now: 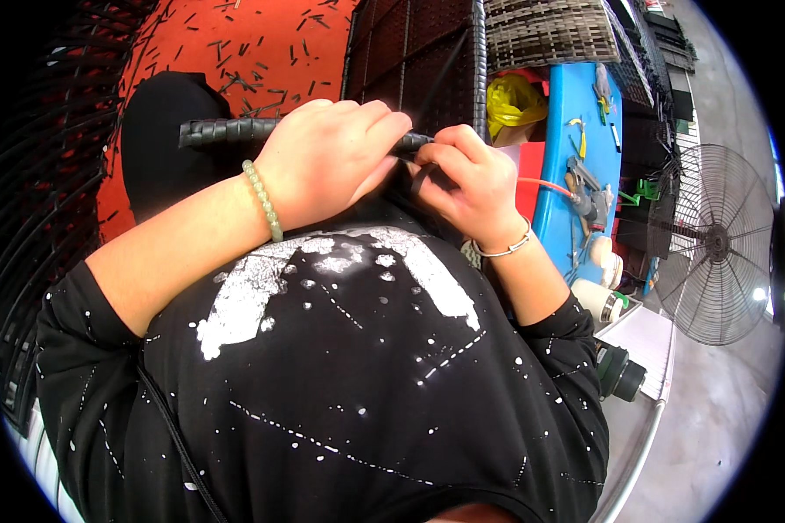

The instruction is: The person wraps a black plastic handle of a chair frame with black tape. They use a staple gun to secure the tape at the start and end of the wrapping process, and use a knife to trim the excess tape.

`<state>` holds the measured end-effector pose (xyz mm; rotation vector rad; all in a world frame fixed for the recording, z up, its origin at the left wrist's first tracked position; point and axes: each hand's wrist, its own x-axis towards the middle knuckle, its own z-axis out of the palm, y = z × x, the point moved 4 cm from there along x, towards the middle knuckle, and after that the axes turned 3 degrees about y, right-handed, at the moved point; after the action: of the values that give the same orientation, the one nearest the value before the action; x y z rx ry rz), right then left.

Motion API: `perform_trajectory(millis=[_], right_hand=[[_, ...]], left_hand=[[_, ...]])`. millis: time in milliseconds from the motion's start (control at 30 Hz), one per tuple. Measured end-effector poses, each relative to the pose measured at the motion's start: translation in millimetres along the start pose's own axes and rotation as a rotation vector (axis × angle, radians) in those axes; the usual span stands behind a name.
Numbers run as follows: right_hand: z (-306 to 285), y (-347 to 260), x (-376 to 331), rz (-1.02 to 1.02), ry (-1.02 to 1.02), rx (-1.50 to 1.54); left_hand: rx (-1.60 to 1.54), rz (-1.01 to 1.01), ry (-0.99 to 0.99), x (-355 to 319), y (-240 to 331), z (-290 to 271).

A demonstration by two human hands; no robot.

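Note:
A black bar [227,132] wrapped in woven strip lies crosswise in front of my torso. My left hand [331,161] is closed around the bar, its knuckles up, and hides the middle of it. Close to the bar's right part, my right hand [475,187] is closed with the fingers curled in. It pinches a flat black strip [436,177] between thumb and fingers. Just where the strip meets the bar is covered by my hands.
Dark strip offcuts litter the red floor covering [262,44]. Ahead stands a dark woven panel [410,78]. To the right, a blue table [554,131] carries an air tool [589,200] with a red hose; a yellow bag [513,105] is beside it. Further right stands a large fan [715,240].

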<state>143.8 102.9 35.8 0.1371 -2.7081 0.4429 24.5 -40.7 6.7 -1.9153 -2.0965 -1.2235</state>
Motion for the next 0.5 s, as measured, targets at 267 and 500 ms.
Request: perform_trajectory(millis=[267, 500], right_hand=[[3, -10, 1, 0.013, -0.007, -0.131], [5, -13, -1, 0.037, 0.009, -0.157]], left_hand=[[-0.03, -0.009, -0.031, 1, -1, 4], [0.011, -0.018, -0.092, 0, -1, 6]])
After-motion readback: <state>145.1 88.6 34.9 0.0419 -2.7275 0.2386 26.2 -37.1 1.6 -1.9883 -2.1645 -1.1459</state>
